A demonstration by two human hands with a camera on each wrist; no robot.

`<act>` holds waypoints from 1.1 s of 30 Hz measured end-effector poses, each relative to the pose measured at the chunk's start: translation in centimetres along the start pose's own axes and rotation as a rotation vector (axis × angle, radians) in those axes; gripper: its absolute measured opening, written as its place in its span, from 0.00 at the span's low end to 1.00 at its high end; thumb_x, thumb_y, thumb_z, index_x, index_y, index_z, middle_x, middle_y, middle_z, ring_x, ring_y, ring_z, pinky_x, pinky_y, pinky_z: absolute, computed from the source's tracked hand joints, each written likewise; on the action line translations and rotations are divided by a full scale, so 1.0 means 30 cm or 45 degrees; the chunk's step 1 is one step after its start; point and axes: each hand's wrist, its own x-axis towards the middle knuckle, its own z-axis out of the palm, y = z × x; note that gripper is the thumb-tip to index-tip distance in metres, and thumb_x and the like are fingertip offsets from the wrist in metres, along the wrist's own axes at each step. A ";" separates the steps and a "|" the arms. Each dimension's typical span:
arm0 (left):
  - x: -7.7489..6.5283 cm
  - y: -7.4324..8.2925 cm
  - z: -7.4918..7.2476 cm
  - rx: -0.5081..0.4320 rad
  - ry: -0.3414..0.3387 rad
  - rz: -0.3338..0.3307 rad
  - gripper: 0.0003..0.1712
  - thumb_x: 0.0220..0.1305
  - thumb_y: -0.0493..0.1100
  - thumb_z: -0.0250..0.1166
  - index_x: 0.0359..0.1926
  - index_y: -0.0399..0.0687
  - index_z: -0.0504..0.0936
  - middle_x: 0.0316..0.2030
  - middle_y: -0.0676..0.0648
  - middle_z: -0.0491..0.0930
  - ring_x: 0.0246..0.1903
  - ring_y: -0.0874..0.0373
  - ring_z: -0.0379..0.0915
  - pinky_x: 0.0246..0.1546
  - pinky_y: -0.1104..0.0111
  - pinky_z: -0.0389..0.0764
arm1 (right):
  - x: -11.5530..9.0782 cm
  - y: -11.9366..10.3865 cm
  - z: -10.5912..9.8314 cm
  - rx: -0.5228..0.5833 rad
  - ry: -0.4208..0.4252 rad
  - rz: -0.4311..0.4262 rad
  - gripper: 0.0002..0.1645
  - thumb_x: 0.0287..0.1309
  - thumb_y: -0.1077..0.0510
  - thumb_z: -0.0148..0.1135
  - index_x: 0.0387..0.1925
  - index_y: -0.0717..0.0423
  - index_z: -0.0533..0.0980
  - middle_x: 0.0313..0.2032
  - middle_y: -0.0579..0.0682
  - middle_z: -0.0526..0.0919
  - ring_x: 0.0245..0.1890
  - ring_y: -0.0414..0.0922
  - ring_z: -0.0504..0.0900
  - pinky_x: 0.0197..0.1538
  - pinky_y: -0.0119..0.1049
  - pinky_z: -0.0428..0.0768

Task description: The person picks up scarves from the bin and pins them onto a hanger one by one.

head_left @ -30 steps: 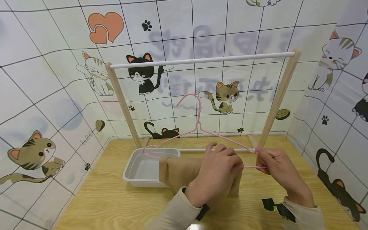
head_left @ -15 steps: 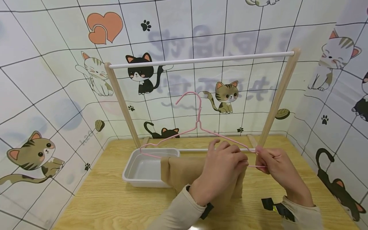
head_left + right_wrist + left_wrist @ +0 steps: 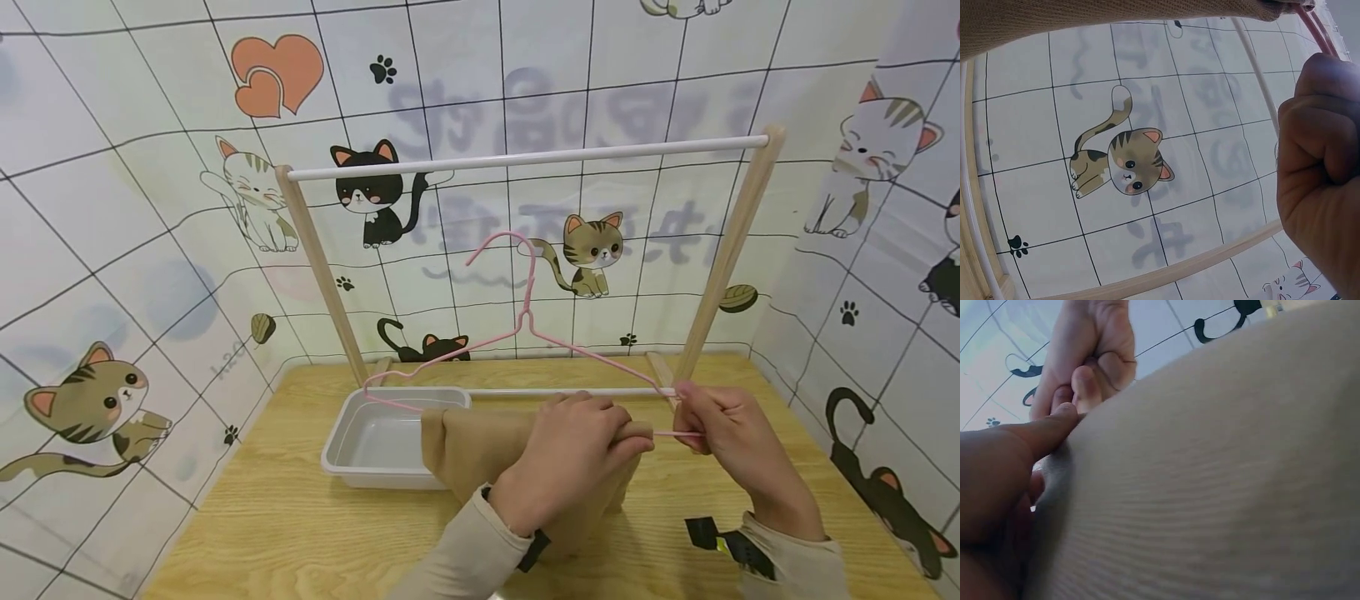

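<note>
Brown cloth (image 3: 480,446) over pink hanger (image 3: 527,315)

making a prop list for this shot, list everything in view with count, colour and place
table: 1, yellowish wood, lower part of head view
backdrop: white, black grid, cat prints, behind and beside table
rack: 1, pale wood with white bars, back of table
hanger: 1, pink, upright in front of rack
cloth: 1, brown, draped over hanger's lower bar
tub: 1, white, on table, partly behind cloth
sleeves: 2, beige, on both arms
wrist gear: count unclear, black, at sleeve ends
left hand: 1, bare, holding cloth
right hand: 1, bare, gripping hanger's right end
</note>
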 end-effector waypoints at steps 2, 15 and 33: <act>-0.005 -0.002 0.017 0.064 0.033 0.017 0.19 0.72 0.64 0.60 0.28 0.64 0.82 0.26 0.65 0.80 0.30 0.67 0.79 0.33 0.73 0.76 | 0.000 0.003 -0.001 0.011 -0.004 -0.007 0.32 0.81 0.62 0.43 0.13 0.53 0.61 0.13 0.50 0.68 0.12 0.45 0.63 0.15 0.38 0.62; -0.037 -0.022 0.013 0.104 0.060 -0.025 0.22 0.69 0.69 0.60 0.29 0.60 0.77 0.25 0.62 0.78 0.31 0.63 0.80 0.36 0.68 0.79 | -0.004 0.012 -0.005 -0.003 0.027 0.003 0.32 0.81 0.62 0.43 0.13 0.55 0.62 0.13 0.48 0.68 0.12 0.45 0.63 0.15 0.39 0.62; -0.072 -0.087 -0.024 0.098 0.036 0.065 0.19 0.74 0.64 0.56 0.31 0.61 0.78 0.26 0.63 0.76 0.29 0.67 0.77 0.38 0.70 0.79 | -0.011 0.012 -0.018 0.022 0.023 -0.039 0.32 0.80 0.65 0.41 0.13 0.55 0.62 0.13 0.49 0.67 0.12 0.46 0.63 0.15 0.39 0.60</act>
